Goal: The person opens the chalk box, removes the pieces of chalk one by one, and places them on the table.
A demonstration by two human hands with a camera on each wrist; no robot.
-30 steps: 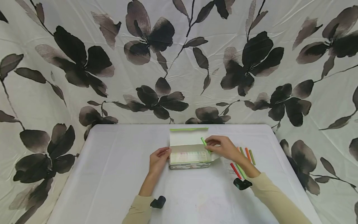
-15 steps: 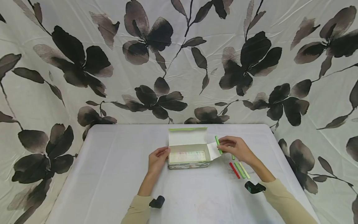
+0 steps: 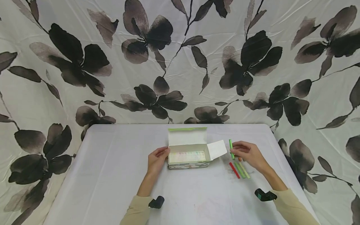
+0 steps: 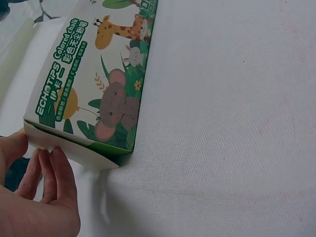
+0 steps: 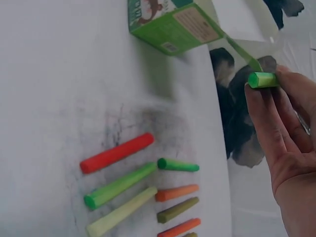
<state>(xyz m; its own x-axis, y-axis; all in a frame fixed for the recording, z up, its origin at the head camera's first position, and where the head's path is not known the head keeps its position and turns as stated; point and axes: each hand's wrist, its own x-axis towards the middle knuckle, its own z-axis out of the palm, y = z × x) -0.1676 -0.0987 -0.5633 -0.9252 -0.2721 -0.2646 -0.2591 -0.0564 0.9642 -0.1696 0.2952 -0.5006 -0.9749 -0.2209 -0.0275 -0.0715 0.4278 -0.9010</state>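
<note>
A cardboard chalk box, printed with animals and "Colored chalk", stands with its lid raised; its inside shows a pale, colour-flecked layer. At its left end my left hand holds the side flap between thumb and fingertips. My right hand pinches a green chalk stick upright, to the right of the box's right flap. Below it lie a red chalk, a green chalk and a pale yellow-green chalk side by side.
A second row, beside the first, holds a short darker green chalk, an orange chalk, an olive chalk and others. Smudges mark the white tablecloth around them. A flowered cloth hangs behind the table's far edge.
My right hand has carried the green chalk from over the box's right end out to the right, above the laid-out chalks. The left hand keeps its place at the box.
</note>
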